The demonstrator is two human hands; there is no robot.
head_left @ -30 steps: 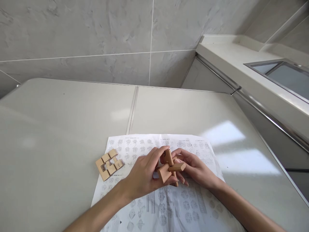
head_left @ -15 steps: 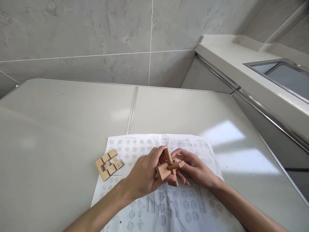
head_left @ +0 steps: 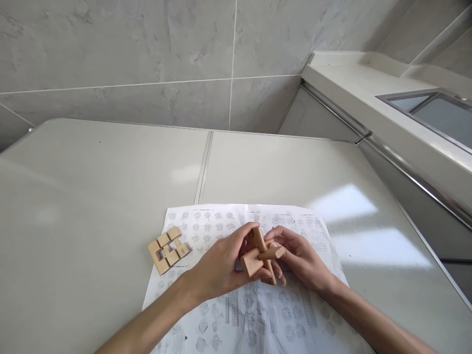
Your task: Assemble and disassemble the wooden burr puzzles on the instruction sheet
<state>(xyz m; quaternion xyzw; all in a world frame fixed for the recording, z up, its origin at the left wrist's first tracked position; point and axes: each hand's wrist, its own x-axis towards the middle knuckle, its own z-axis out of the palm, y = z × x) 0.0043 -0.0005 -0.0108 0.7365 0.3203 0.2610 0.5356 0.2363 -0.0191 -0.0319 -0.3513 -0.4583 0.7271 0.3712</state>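
Both hands hold a small wooden puzzle of crossed bars [head_left: 261, 256] just above a printed instruction sheet [head_left: 243, 305]. My left hand [head_left: 221, 268] grips it from the left, thumb and fingers closed round the bars. From the right, my right hand [head_left: 300, 258] pinches one bar that sticks out toward it. A second set of notched wooden pieces [head_left: 167, 249] lies loose on the table at the sheet's left edge, a hand's width from my left hand.
The sheet lies on a pale grey table [head_left: 92, 187] with a seam down its middle. A tiled wall [head_left: 147, 54] stands behind. At the right runs a white counter [head_left: 368, 98] with a steel sink [head_left: 438, 110].
The puzzle has been turned slightly in my hands, and the fingers have shifted on it. The view has drifted a little. The loose pieces have not moved.
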